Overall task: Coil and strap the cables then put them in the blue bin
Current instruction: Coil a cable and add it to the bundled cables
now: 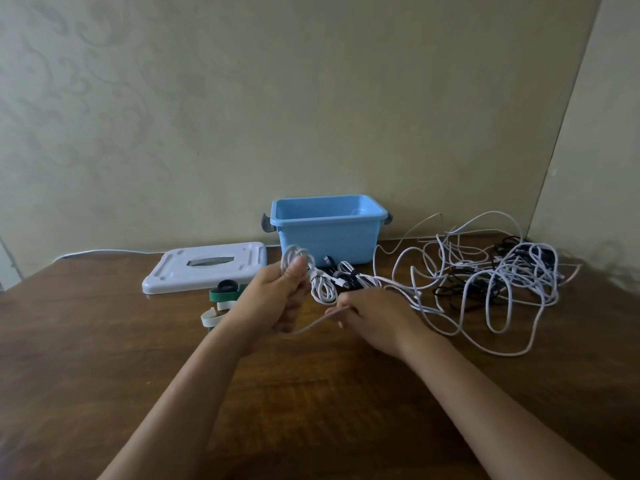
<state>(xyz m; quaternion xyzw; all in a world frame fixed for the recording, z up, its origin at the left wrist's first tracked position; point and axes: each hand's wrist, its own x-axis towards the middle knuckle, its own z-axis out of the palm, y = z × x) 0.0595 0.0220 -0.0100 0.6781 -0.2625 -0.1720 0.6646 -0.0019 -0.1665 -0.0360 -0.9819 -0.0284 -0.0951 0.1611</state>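
Head view: left hand grips a small white coil; right hand pinches its trailing cable. Strapped bundles lie before the bin, apparently empty. Tangle remains; straps wait. Early-to-mid stage, I judge.

One head-worn wide-angle camera looked forward and down from close above the table, facing the wall, with both forearms reaching in from the bottom edge.

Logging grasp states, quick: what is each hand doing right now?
Left hand: closed, gripping the white cable coil.
Right hand: closed, pinching the same cable's loose strand.
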